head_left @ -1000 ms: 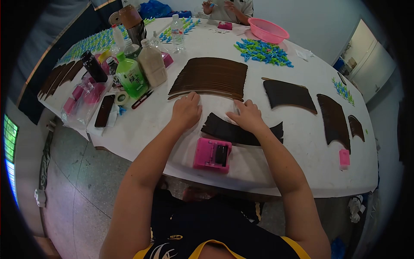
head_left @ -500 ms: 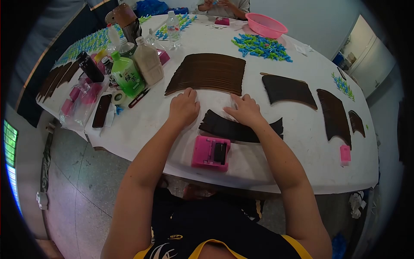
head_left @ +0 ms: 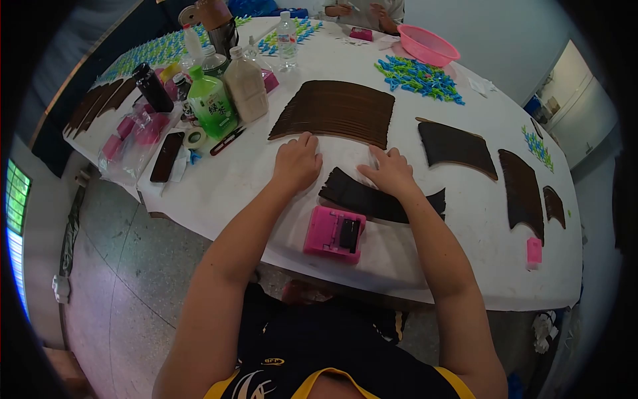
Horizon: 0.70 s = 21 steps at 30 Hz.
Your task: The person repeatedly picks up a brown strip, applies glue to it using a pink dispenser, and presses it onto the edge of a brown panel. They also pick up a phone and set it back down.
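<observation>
Left hand: the bare left hand (head_left: 299, 161) is resting palm down, its fingertips meeting the stack's near edge; the view is not showing whether they are pinching it.
Right hand: the bare right hand (head_left: 391, 173) is lying open near the right end of that edge, thumb apart, gripping nothing visible.
Brown stack: the broad, fanned stack of thin dark-brown strips (head_left: 332, 110) is lying flat just beyond both hands.
Change: both hands are keeping their places and the stack is showing no clear shift, so it is seemingly sitting steady.
Black piece: a curved, ragged-ended black piece (head_left: 365, 196) is lying nearer the body, passing under the right forearm.
Pink block: a pink plastic block with a black roller (head_left: 323, 229) is sitting beside it.
Right side: a black fanned panel (head_left: 456, 147) and a tall brown panel (head_left: 522, 189) are lying apart.
Far side: blue and green clips (head_left: 422, 80) are lying heaped beside a pink basin (head_left: 428, 48).
</observation>
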Tool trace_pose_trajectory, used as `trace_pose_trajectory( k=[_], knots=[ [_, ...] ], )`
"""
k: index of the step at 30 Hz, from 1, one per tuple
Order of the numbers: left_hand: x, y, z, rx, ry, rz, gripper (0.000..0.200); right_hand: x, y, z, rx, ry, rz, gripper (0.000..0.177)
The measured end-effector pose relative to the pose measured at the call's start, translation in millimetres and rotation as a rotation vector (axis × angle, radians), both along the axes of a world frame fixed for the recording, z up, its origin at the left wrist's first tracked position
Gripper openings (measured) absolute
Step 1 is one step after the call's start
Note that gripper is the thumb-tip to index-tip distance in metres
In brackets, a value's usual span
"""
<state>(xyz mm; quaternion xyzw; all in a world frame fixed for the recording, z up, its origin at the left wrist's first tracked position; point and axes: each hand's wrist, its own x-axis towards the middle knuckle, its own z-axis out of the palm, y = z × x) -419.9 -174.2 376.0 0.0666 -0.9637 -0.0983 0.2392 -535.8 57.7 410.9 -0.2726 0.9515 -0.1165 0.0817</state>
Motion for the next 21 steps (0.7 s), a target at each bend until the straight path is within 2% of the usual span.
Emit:
trace_pose_trajectory(
  k=[11,13,17,20,21],
  knots=[
    [0.0,4.3,-2.2,0.031,0.002,0.089,0.032,-3.9,0.9,-5.9,0.013,0.029,0.003,0.08],
    [0.7,7.6,-2.0,0.011,-0.023,0.248,0.033,-4.6,1.9,-6.3,-0.002,0.011,0.003,0.08],
    [5.6,13.8,0.8,0.015,-0.057,0.395,0.034,-5.2,4.1,-7.3,-0.007,0.013,0.019,0.081],
    [7.0,15.8,1.3,0.05,-0.051,0.464,0.035,-5.7,14.0,-8.2,-0.053,0.026,0.04,0.074],
    [7.1,16.1,1.1,0.049,-0.048,0.474,0.036,-8.4,21.3,-10.3,-0.145,-0.023,0.066,0.066]
  ],
)
